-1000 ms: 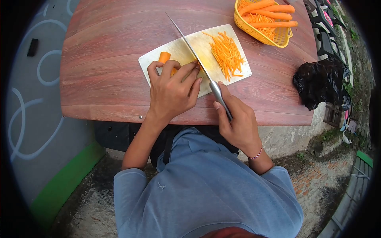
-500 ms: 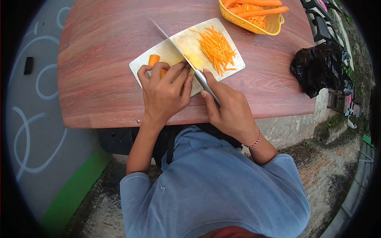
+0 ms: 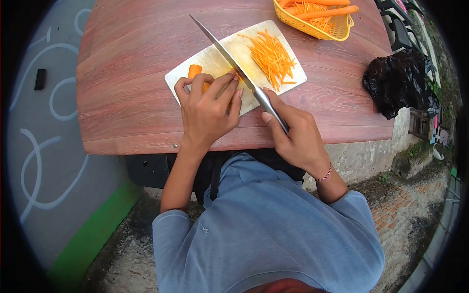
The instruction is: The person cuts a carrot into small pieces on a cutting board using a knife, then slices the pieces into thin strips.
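A white cutting board [image 3: 215,61] lies tilted on the wooden table. My left hand [image 3: 207,105] rests on it with bent fingers, pressing on carrot that is mostly hidden under the fingertips. A short orange carrot piece [image 3: 194,71] shows just beyond these fingers. My right hand [image 3: 295,132] is wrapped round the metal handle of a long knife [image 3: 225,54]. The blade points up and to the left, its edge close beside my left fingertips. Thin carrot strips [image 3: 273,59] lie in a loose pile on the board's right part, right of the blade.
A yellow basket [image 3: 337,32] with whole carrots and shredded carrot stands at the table's far edge. A black plastic bag [image 3: 393,83] lies at the right edge. The near edge of the table [image 3: 122,144] runs just under my forearms.
The knife has shifted to the right relative to the board, and more of its blade face shows. My right hand has moved right with it. The whole view has shifted slightly.
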Available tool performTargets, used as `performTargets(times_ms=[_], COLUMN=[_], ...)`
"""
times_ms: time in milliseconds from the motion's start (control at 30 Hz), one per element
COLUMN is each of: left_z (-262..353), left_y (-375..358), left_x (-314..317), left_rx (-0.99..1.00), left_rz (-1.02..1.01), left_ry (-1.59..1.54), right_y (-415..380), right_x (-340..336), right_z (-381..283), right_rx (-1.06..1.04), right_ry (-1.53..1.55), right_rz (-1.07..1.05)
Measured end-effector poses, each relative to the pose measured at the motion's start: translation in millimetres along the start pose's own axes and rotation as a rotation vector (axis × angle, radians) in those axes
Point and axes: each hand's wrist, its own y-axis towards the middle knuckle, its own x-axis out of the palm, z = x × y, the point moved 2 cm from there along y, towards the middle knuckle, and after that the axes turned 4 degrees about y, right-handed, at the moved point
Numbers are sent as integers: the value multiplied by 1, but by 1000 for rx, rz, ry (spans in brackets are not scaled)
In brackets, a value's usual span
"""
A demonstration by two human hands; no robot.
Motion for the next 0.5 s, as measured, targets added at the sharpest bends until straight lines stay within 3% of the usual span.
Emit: performTargets(times_ms=[233, 500], left_z=[1, 0], left_y=[2, 1], left_x=[-3, -1], left_rx=[-5, -2], left_rz=[-11, -19], left_ry=[20, -9], right_y=[-10, -22], right_x=[3, 2], right_z=[3, -3], right_rx=[-76, -27], right_ry=[-16, -124], right_rz=[23, -12])
